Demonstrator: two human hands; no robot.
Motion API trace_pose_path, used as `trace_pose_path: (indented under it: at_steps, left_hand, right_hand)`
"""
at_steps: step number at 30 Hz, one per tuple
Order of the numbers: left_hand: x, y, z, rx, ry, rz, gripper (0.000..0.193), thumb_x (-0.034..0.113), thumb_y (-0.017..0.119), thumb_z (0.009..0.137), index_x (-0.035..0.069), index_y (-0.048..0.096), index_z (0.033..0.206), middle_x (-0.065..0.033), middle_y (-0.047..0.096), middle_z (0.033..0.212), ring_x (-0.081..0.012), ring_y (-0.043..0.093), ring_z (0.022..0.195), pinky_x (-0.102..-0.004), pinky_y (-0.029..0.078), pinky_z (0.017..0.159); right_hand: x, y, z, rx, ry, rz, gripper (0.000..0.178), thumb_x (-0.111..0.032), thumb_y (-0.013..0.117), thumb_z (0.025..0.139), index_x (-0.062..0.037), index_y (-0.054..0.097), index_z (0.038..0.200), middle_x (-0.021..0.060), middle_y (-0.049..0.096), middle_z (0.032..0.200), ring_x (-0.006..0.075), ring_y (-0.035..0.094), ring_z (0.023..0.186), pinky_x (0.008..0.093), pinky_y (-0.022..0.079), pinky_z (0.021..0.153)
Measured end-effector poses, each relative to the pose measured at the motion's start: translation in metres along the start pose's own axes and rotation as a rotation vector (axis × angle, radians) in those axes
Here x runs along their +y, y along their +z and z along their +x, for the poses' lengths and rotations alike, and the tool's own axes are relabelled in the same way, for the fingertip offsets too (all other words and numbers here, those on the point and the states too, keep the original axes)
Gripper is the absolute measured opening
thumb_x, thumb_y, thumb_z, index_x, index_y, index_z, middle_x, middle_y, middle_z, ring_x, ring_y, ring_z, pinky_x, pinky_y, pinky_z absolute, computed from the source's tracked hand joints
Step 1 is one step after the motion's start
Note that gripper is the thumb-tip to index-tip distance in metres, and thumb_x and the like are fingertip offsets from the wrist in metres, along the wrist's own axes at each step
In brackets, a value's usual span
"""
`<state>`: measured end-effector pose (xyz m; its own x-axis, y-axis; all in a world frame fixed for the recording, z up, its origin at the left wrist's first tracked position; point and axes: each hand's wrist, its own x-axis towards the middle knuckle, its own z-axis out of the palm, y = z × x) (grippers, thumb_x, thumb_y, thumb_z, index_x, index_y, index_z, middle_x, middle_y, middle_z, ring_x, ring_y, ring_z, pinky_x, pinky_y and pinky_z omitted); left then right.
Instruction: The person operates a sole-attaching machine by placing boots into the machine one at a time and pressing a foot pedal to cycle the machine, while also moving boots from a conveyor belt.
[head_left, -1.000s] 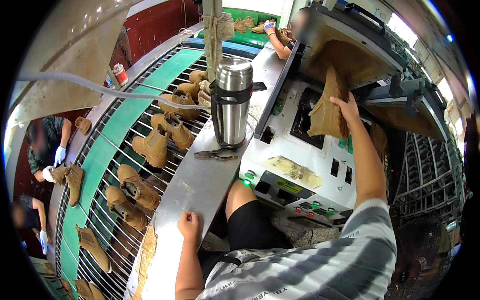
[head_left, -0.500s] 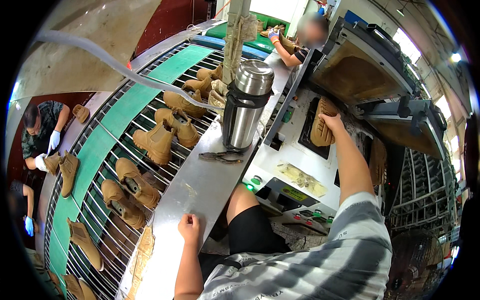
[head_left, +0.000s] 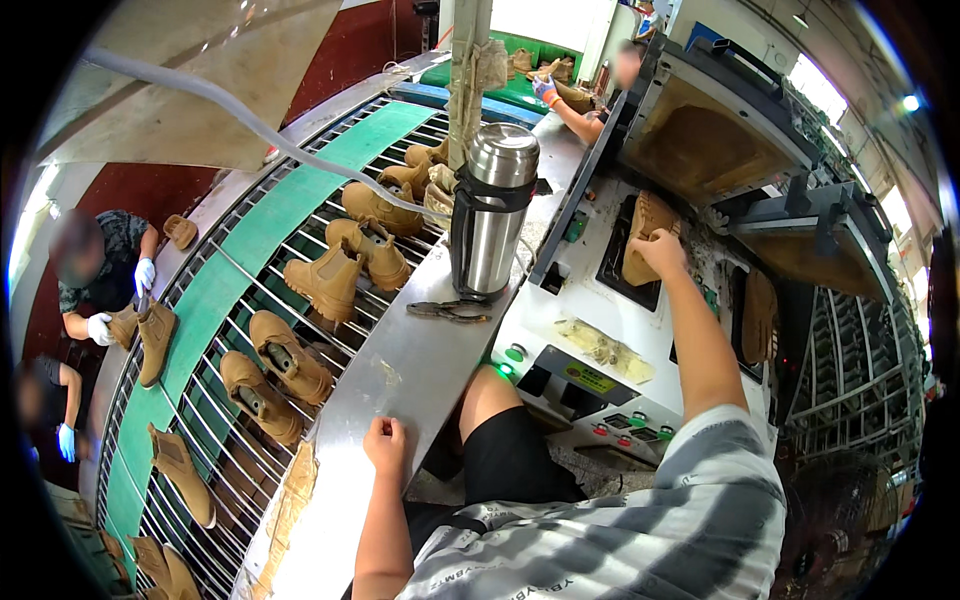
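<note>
Tan boot [head_left: 648, 220], tread up, gripped in the fingers of the right hand [head_left: 660, 253]; beneath them, black recess [head_left: 612, 262]; bodyward of them, yellow label [head_left: 590, 377], print too small to read. Left hand [head_left: 384, 443]: fingers curled.

- The person wears a loose shirt [head_left: 600, 545] in white and pale grey, crossed by broad, soft-edged bands of darker grey.
- Small dark lettering [head_left: 458, 576] runs in lines over the cloth.
- The right sleeve [head_left: 725, 445] is short, with a pale edge.
- Plain black shorts [head_left: 522, 460] leave the knee [head_left: 490, 395] uncovered.
- The left hand [head_left: 385, 444], the right hand [head_left: 660, 254] and both forearms are bare.
</note>
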<state>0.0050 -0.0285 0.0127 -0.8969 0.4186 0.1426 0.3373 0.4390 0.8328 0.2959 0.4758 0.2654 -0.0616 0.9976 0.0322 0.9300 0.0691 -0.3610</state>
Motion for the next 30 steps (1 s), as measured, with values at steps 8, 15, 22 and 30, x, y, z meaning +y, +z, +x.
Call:
trace_pose_path:
  at_steps: [8, 15, 22, 30]
  left_hand:
    - [0.003, 0.001, 0.000, 0.060, 0.021, 0.062, 0.016, 0.019, 0.065, 0.081, 0.005, 0.062, 0.074, -0.0100, 0.062, 0.060, -0.0248, 0.062, 0.054, -0.0356, 0.048, 0.054]
    - [0.008, 0.034, 0.006, -0.131, -0.129, -0.205, 0.034, 0.029, 0.053, 0.095, 0.004, 0.061, 0.116, -0.0152, 0.065, 0.111, -0.0245, 0.063, 0.103, -0.0348, 0.048, 0.086]
    - [0.157, 0.112, -0.031, -0.802, -0.580, -1.180, 0.079, 0.052, 0.029, 0.101, -0.005, 0.005, 0.150, -0.0171, 0.004, 0.160, -0.0296, 0.008, 0.148, -0.0439, 0.013, 0.119]
    - [0.173, 0.119, -0.014, -0.789, -0.816, -1.286, 0.052, 0.031, 0.036, 0.101, -0.005, 0.036, 0.138, -0.0182, 0.049, 0.132, -0.0340, 0.049, 0.123, -0.0425, 0.039, 0.106]
  right_hand:
    - [-0.008, 0.009, -0.013, -0.049, 0.059, -0.038, 0.074, -0.054, 0.071, 0.065, -0.0099, 0.057, 0.123, 0.0200, 0.047, 0.135, 0.0357, 0.052, 0.121, 0.0454, 0.046, 0.096]
    - [0.054, 0.005, -0.044, 0.193, -0.148, 0.163, 0.075, -0.050, 0.069, 0.079, -0.0123, 0.045, 0.139, 0.0159, 0.040, 0.144, 0.0350, 0.042, 0.131, 0.0462, 0.037, 0.107]
    - [0.253, -0.026, -0.101, 0.620, -0.051, -0.106, 0.057, -0.026, 0.075, 0.075, -0.0103, 0.053, 0.124, 0.0135, 0.051, 0.130, 0.0350, 0.047, 0.120, 0.0464, 0.040, 0.101]
    - [0.272, -0.135, -0.086, 0.233, 0.459, -0.087, 0.096, -0.046, 0.083, 0.062, -0.0118, 0.039, 0.141, 0.0218, 0.043, 0.139, 0.0386, 0.042, 0.128, 0.0490, 0.041, 0.100]
